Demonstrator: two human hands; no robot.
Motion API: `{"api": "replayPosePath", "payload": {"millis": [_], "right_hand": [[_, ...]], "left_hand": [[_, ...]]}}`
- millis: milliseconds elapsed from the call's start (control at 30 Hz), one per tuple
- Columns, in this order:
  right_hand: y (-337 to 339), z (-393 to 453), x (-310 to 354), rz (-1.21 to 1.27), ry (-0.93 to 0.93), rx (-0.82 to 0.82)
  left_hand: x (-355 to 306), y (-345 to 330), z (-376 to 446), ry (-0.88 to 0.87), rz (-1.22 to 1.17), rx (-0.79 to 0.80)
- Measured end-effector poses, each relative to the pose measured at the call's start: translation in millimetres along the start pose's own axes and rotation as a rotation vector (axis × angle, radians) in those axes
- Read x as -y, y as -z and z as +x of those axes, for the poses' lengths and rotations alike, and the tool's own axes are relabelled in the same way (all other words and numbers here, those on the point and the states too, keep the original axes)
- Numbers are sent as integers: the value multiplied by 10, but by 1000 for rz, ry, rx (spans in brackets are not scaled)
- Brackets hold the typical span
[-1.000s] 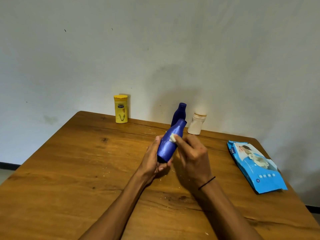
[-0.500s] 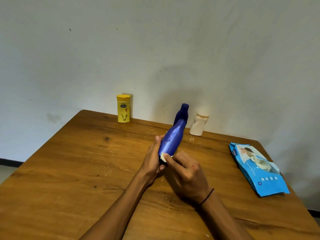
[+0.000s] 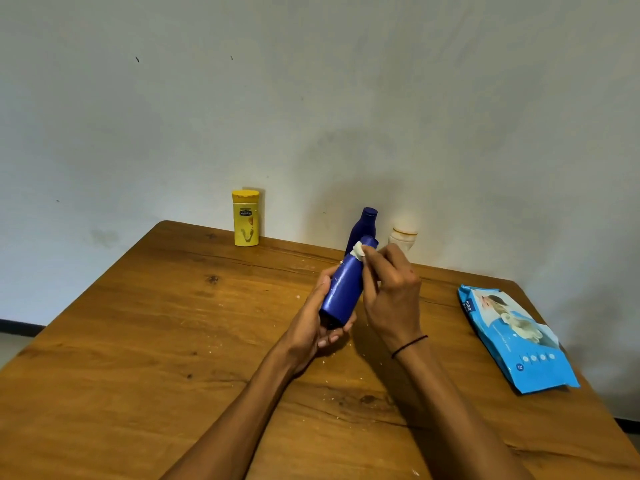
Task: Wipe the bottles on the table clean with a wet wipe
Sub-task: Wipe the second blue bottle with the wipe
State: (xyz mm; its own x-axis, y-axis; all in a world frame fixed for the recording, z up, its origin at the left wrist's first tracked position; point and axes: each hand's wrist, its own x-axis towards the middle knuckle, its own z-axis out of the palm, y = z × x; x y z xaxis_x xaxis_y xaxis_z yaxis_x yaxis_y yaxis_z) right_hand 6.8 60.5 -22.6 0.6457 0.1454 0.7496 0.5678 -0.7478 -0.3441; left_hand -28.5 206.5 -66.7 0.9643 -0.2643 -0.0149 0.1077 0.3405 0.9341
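The wet wipe (image 3: 358, 251), pinched in the right hand (image 3: 391, 292), has been drawn from base to neck of the blue bottle (image 3: 344, 289) (gripped by the left hand (image 3: 313, 327)), so wiping continues.

Lower body of rear dark blue bottle (image 3: 364, 225) hidden behind held blue bottle (image 3: 344, 289). White bottle (image 3: 402, 237) partly covered by right hand (image 3: 391, 296). Wet wipe (image 3: 358, 251) mostly concealed under fingers (image 3: 372, 259). Yellow bottle (image 3: 246, 218) label print too small to read. Worktop (image 3: 138, 341) cut off at lower edge.
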Motion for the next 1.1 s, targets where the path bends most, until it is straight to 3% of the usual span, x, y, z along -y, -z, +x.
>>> {"api": "replayPosePath", "payload": {"millis": [233, 400, 533, 733, 967, 1100], "right_hand": [[31, -556, 213, 53, 185, 142], [79, -560, 128, -74, 322, 136], [46, -272, 13, -192, 268, -8], [-46, 79, -94, -49, 0, -105], [-3, -255, 68, 54, 114, -89], [73, -397, 136, 56, 208, -27]], "left_hand": [[57, 23, 35, -13, -261, 29], [47, -26, 36, 37, -277, 49], [79, -23, 39, 92, -166, 67], [8, -33, 4, 36, -239, 140], [-34, 8, 39, -61, -360, 178], [-22, 3, 28, -88, -313, 151]]}}
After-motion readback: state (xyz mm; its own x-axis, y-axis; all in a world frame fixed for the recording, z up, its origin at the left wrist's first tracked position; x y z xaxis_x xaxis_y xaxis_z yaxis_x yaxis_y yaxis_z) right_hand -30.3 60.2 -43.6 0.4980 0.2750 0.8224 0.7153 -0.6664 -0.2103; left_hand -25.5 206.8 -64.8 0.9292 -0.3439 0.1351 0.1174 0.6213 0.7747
